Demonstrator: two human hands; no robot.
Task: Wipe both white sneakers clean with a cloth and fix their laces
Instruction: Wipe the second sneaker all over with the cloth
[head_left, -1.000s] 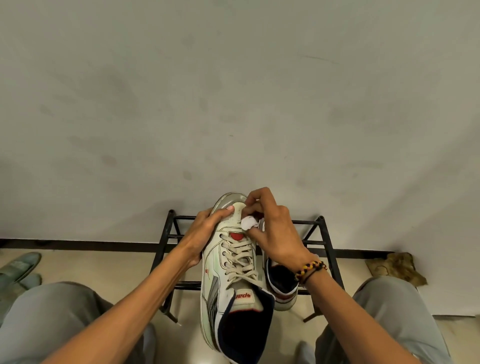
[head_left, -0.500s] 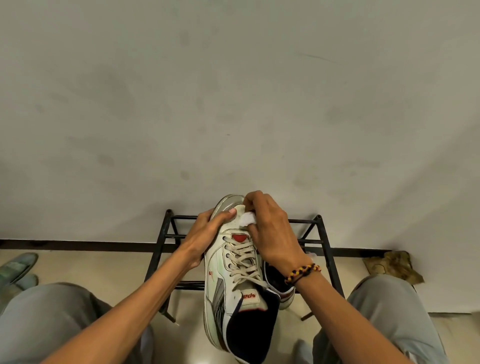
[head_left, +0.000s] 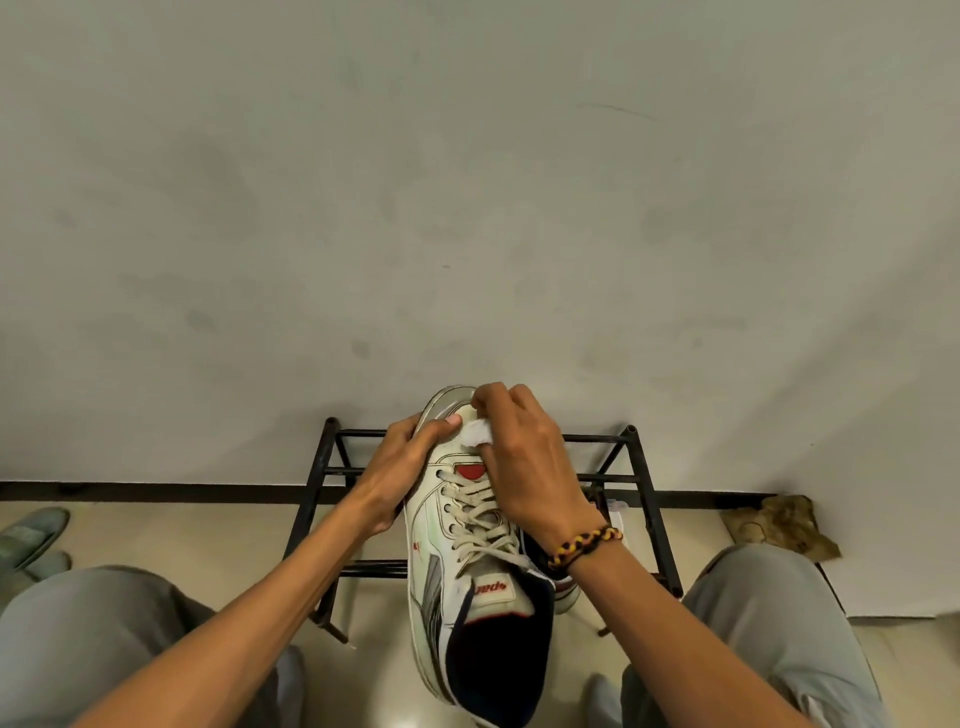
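Head view: a seated person wipes the toe of a white sneaker (head_left: 467, 525) held over a black shoe rack (head_left: 649, 499).

The left hand (head_left: 395, 467) grips the toe's side. The right hand (head_left: 524, 467) pinches a white cloth (head_left: 477, 432) on the toe cap. The sneaker's long axis runs straight away, heel nearest; the second sneaker (head_left: 563, 592) lies mostly hidden just right.

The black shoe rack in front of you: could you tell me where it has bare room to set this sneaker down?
The rack looks bare on its left half, between the left post and the held sneaker. The right half is crowded: the second sneaker sits there, under the right hand that holds the cloth. The left hand grips the toe.
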